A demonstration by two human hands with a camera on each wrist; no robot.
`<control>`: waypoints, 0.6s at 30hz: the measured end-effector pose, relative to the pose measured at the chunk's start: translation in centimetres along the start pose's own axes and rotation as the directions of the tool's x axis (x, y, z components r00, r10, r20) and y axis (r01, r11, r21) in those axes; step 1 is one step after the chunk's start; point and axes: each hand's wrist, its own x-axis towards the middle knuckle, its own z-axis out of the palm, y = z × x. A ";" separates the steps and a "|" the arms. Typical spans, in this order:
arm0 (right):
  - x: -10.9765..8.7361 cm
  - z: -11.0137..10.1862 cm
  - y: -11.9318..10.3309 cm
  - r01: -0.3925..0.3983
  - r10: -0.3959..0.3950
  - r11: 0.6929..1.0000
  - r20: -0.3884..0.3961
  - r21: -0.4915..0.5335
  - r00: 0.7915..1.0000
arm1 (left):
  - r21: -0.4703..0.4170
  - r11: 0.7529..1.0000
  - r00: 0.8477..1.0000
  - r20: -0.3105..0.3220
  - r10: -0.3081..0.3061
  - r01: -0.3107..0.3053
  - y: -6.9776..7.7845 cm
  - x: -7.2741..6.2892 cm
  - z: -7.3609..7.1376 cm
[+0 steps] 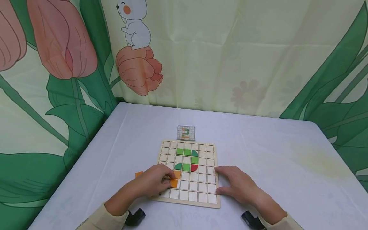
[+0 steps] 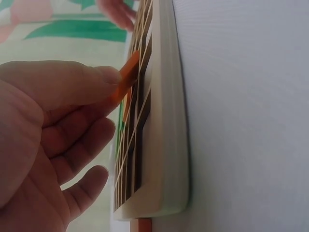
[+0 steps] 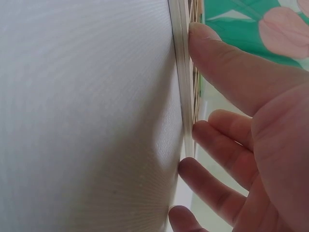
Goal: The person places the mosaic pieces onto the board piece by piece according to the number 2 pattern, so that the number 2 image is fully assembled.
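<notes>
A wooden grid board [image 1: 188, 204] lies on the table between both hands. My left hand [image 1: 150, 180] pinches an orange square tile [image 1: 173, 183] between thumb and finger over a lower-left cell; in the left wrist view this tile [image 2: 127, 77] tilts into the grid. Another orange tile [image 1: 177, 174] sits just above it. Farther up are light green squares [image 1: 187, 152], dark green quarter-rounds [image 1: 194, 153] and a red quarter-round [image 1: 194, 167]. My right hand [image 1: 240, 185] rests its thumb and fingertips on the board's right edge, fingers spread.
A small pattern card [image 1: 186, 133] with a coloured figure on a grid lies just beyond the board. One loose orange piece [image 1: 139, 173] is left of the board, partly behind the left hand. A white cloth covers the table [image 1: 273, 153]; a printed curtain [image 1: 207, 57] hangs behind it.
</notes>
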 end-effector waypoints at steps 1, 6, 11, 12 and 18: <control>0.0 0.0 0.0 -0.001 0.001 1.000 0.000 -0.001 1.000 | -0.001 1.000 1.000 0.001 0.001 -0.001 0.0 0.0 0.0; 0.0 0.0 0.0 -0.004 0.004 1.000 0.001 0.002 1.000 | 0.001 1.000 1.000 0.007 0.009 -0.009 0.3 0.1 0.1; 0.0 0.0 0.0 -0.006 0.006 1.000 0.003 0.009 1.000 | 0.007 1.000 1.000 0.002 0.015 -0.015 0.4 0.1 0.4; 0.0 0.0 0.0 -0.007 0.007 1.000 0.003 0.010 1.000 | 0.012 1.000 1.000 0.001 0.016 -0.016 0.4 0.1 0.4; -0.1 0.0 0.0 -0.007 0.007 1.000 0.005 0.011 1.000 | 0.044 0.998 0.999 -0.007 0.049 -0.049 0.5 0.1 0.5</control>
